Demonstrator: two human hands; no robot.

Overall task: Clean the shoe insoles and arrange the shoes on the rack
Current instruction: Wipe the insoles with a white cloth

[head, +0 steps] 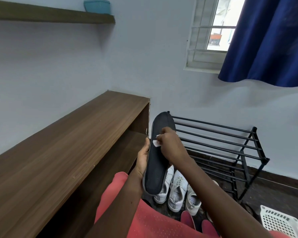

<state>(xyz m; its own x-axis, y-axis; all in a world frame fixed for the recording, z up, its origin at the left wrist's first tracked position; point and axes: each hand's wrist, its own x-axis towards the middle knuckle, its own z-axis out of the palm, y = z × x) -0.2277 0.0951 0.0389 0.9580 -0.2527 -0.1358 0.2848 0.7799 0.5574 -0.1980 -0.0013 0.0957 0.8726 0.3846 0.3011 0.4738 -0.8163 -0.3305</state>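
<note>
A long dark insole (156, 169) is held up in front of me, toe end pointing away. My left hand (142, 160) grips its left edge from behind. My right hand (169, 143) pinches a small white wipe (156, 143) and presses it on the insole's upper half. Below, on the dark floor, stand several white sneakers (176, 191). A black metal shoe rack (220, 152) stands against the wall to the right, with no shoes on the bars that show.
A long brown wooden bench-shelf (67, 152) runs along the left wall. A white plastic basket (280, 222) sits at the bottom right. Two red shoe tips (187, 220) show near my lap. A blue curtain (268, 40) hangs by the window.
</note>
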